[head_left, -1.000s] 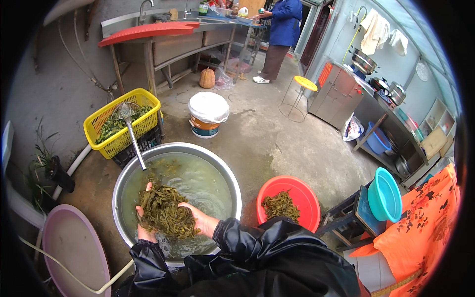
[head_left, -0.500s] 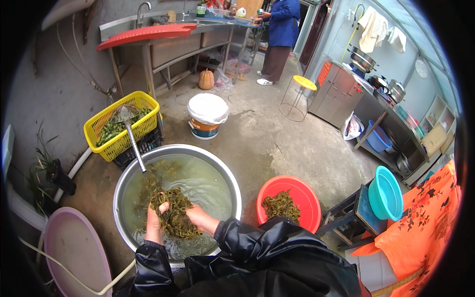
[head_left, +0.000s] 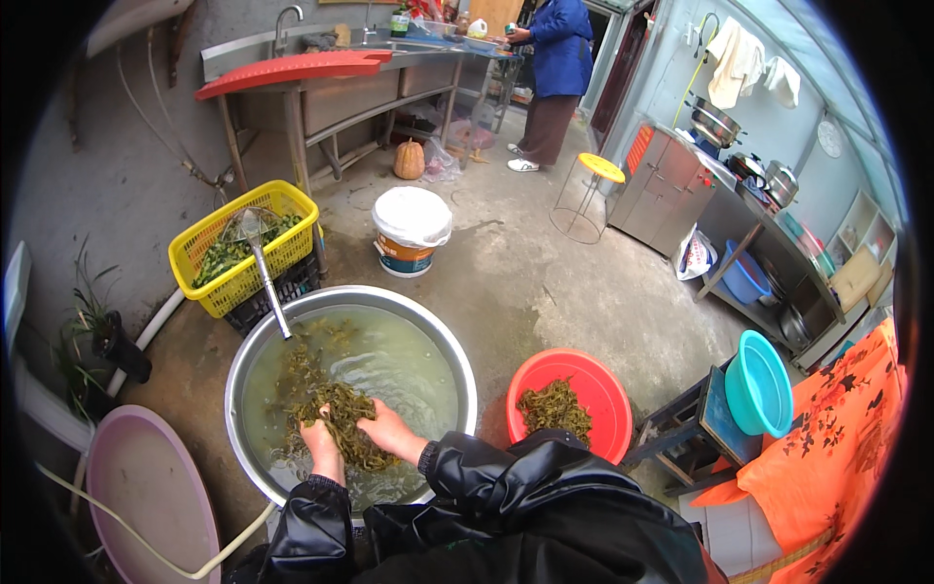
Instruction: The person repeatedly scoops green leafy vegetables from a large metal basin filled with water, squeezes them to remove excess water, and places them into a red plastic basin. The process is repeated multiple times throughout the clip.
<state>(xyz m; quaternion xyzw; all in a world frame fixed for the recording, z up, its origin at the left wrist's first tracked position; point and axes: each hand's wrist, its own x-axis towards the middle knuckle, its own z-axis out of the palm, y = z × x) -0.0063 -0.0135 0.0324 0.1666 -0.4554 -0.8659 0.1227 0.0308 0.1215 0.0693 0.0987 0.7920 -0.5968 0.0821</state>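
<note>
Both my hands are in a large metal basin [head_left: 465,389] of cloudy greenish water, gripping a clump of wet, dark green-brown leafy greens [head_left: 342,414]. My left hand [head_left: 319,443] closes on the clump's near left side, thumb on top. From the right, my right hand [head_left: 387,433] holds its other side, with the fingertips partly buried in the leaves. Loose strands float in the water beyond the clump. To the right of the basin, a red tub [head_left: 613,414] contains a heap of similar greens [head_left: 555,409].
A skimmer [head_left: 265,277] leans from a yellow basket [head_left: 243,282] of greens onto the basin's rim. Beyond stands a white-covered bucket [head_left: 413,229]. A pinkish tub [head_left: 146,487] lies at left; a turquoise basin [head_left: 759,382] rests on a stool at right. Another person [head_left: 555,78] stands at the far counter.
My hands have lowered the clump toward the water, and it looks looser and more spread out. My left hand has shifted slightly right.
</note>
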